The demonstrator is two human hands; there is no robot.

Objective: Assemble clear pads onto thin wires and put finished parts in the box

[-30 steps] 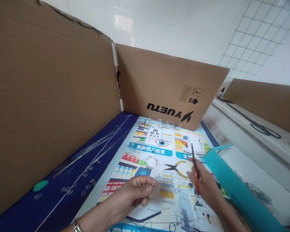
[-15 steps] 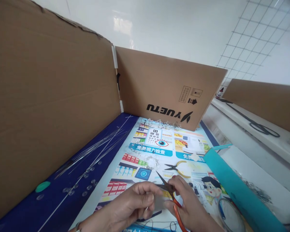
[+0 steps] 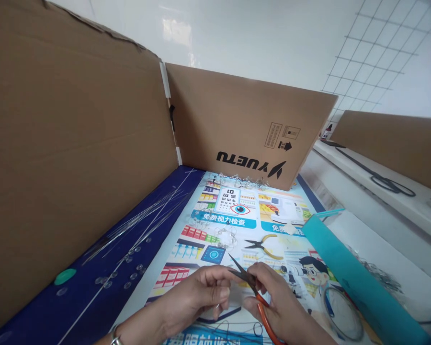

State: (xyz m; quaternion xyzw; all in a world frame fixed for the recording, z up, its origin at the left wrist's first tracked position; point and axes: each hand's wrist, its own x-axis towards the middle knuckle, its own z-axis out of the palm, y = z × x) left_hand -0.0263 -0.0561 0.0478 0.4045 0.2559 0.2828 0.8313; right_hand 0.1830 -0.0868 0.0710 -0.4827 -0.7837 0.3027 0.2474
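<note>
Orange-handled scissors (image 3: 260, 297) are gripped in my right hand (image 3: 282, 299), their dark blades parted and pointing up and left. My left hand (image 3: 197, 299) is closed in a pinch beside the blades, its index finger close to the lower blade. A small shiny bit, perhaps wire, shows below its thumb; most of what it holds is hidden. Yellow-handled pliers (image 3: 262, 245) lie beyond my hands on the printed mat (image 3: 233, 235). Left of the pliers rests a ring of clear beads (image 3: 227, 238). Thin wires (image 3: 222, 333) lie under and in front of my hands.
Long wires (image 3: 143, 215) and loose clear beads (image 3: 132, 276) lie on the blue strip at left, near a green disc (image 3: 65, 276). Cardboard panels (image 3: 247, 120) stand left and behind. A teal box (image 3: 362, 278) with metal pieces and a wire coil (image 3: 341, 314) are at right.
The view has shifted slightly. My hands keep nearly the same pose, with the scissors still parted; the left thumb and fingers have shifted a little.
</note>
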